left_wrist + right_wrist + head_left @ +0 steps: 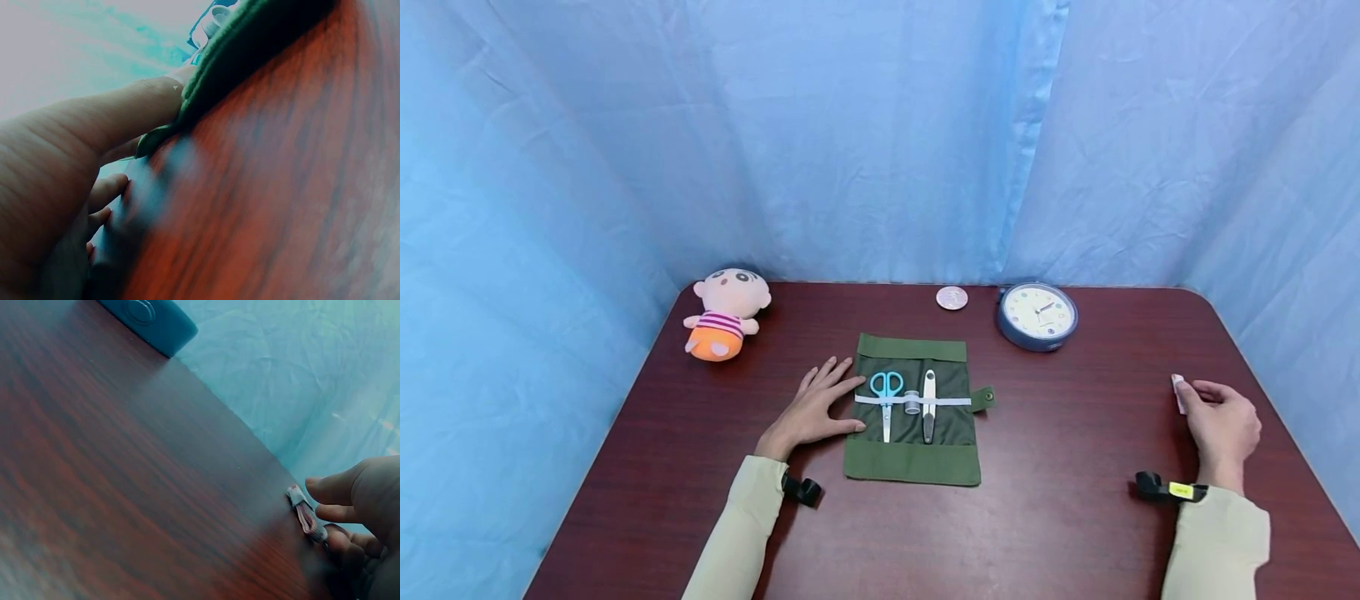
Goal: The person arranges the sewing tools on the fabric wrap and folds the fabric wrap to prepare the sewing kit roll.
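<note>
On the brown desk (1060,508), near the middle, a green cloth (912,463) lies spread out flat. A white band (957,402) goes across it. Under the band are blue scissors (886,385), a little grey roll (912,407) and a silver and black tool (929,392), side by side. A small green flap (982,398) with a round snap sticks out on the right.

Of the two hands, the left hand (814,414) is wide open with its fingers spread. Its thumb and one finger touch the left edge of the cloth, and it has hold of nothing. Far over on the right, the right hand (1223,423) has bent fingers. They are right up close to a small white folded thing (304,515), but I cannot tell if they hold it tight.

At the back are a soft doll (721,315) on the left, a shiny round disc (952,297), and a blue clock (1037,317) with a white face. Blue curtains (865,142) hang behind.
</note>
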Available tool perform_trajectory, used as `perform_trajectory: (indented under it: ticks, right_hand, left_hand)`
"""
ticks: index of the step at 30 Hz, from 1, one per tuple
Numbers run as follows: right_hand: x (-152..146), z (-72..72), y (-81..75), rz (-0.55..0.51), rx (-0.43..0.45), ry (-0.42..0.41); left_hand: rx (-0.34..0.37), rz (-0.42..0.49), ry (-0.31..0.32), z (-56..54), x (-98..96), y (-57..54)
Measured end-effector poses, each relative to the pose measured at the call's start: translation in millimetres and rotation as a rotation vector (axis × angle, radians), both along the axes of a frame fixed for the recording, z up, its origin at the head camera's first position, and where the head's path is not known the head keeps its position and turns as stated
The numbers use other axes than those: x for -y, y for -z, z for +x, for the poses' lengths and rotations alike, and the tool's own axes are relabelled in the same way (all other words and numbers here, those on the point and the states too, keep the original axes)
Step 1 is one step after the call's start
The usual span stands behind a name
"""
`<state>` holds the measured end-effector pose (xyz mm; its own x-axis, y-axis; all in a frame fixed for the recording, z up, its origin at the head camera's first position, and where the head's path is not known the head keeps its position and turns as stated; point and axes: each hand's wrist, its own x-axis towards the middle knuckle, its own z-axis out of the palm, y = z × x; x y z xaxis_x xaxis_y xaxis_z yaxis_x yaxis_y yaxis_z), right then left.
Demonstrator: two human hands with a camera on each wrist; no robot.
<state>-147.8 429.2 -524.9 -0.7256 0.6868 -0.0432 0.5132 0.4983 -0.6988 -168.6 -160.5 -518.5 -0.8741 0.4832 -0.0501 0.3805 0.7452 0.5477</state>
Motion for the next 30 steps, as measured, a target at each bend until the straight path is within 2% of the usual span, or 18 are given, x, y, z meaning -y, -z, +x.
perform_trajectory:
  ticks: [2, 6, 11, 17, 22, 30]
  right_hand:
    - [1, -1.5, -0.8, 0.051, 0.027, -0.024]
    - [3, -5.1, -1.7, 0.083, 0.055, -0.025]
    - [6, -7.8, -2.9, 0.082, 0.077, -0.032]
    - [4, -8.2, -8.4, 0.081, 0.127, -0.092]
    - [1, -8.3, -14.5, 0.100, 0.180, -0.188]
    - [-7, -11.9, -27.1, 0.207, 0.258, -0.428]
  left_hand:
    - [0.001, 0.001, -0.001, -0.1, -0.1, 0.5]
    - [0.001, 0.005, -0.005, 0.2, 0.0, 1.0]
    - [0.003, 0.006, -0.009, 1.1, 0.3, 0.2]
    - [0.005, 0.008, -0.005, 1.0, -0.2, -0.3]
    - [0.010, 0.005, -0.006, 0.5, -0.2, 0.3]
    - [0.003, 0.002, -0.004, -0.9, -0.2, 2.7]
